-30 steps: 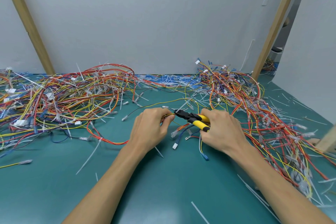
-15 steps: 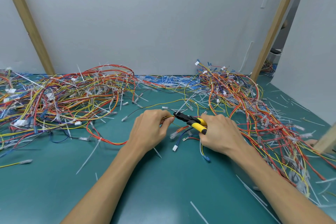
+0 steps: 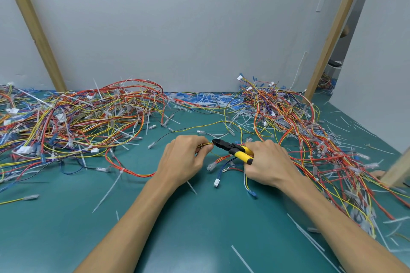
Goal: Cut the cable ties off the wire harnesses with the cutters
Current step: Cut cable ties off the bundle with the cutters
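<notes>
I keep the right hand's [image 3: 266, 162] grip clamped on the cutters [image 3: 230, 148], nose still at the harness wires [image 3: 205, 145] pinched in the left hand [image 3: 182, 159]; cut pending.

The tabletop [image 3: 199, 228] is covered in a smooth, matt teal surface with a faint sheen. The cutters [image 3: 233, 149] have a dull black metal head and yellow plastic grips with black ends. The wire harnesses [image 3: 77, 122] heaped toward the tabletop's left and right edges wear smooth, slightly glossy plastic insulation, with white plastic connectors [image 3: 216, 183]. The cable ties [image 3: 108, 190] are translucent whitish plastic. The posts [image 3: 35, 26] are bare pale wood; the wall [image 3: 188, 29] is matt grey.
</notes>
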A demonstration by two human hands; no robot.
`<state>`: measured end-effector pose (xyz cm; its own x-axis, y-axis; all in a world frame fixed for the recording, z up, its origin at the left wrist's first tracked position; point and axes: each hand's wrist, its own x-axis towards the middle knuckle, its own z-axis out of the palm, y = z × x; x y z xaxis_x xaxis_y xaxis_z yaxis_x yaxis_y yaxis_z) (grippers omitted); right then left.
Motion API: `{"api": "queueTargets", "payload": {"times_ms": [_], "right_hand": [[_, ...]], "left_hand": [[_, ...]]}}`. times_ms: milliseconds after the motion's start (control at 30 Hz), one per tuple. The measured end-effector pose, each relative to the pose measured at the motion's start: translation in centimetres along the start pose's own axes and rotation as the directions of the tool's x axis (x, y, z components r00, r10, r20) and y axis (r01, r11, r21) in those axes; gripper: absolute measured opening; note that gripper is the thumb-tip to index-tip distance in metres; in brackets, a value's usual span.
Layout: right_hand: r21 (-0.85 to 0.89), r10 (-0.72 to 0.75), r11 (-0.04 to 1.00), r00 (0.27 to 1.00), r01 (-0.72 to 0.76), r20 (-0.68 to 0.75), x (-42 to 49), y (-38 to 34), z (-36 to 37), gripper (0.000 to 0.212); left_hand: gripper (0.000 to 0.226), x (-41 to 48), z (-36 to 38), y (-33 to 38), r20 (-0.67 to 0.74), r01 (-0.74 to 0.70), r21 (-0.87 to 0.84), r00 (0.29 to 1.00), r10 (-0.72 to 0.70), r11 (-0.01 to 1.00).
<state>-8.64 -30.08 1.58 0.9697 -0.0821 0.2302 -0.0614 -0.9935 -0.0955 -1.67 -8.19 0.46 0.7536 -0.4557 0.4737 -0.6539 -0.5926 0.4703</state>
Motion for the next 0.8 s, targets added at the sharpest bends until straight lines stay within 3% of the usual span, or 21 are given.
{"api": "queueTargets", "payload": {"times_ms": [433,667,800], "right_hand": [[0.001,-0.036,0.999,0.997,0.037,-0.065,0.02,0.16,0.5,0.017],[0.238,0.007,0.968,0.938,0.08,-0.345,-0.23,-0.17,0.51,0.027],[0.404,-0.001,0.898,0.92,0.173,-0.391,-0.1,-0.51,0.21,0.018]], "left_hand": [[0.019,0.25,0.35,-0.36,-0.025,0.011,-0.018,1.0,-0.011,1.0],[0.018,0.31,0.4,-0.41,-0.057,0.014,-0.026,0.998,-0.016,1.0],[0.014,0.36,0.44,-0.2,-0.09,-0.004,-0.048,0.996,-0.001,0.999]]}}
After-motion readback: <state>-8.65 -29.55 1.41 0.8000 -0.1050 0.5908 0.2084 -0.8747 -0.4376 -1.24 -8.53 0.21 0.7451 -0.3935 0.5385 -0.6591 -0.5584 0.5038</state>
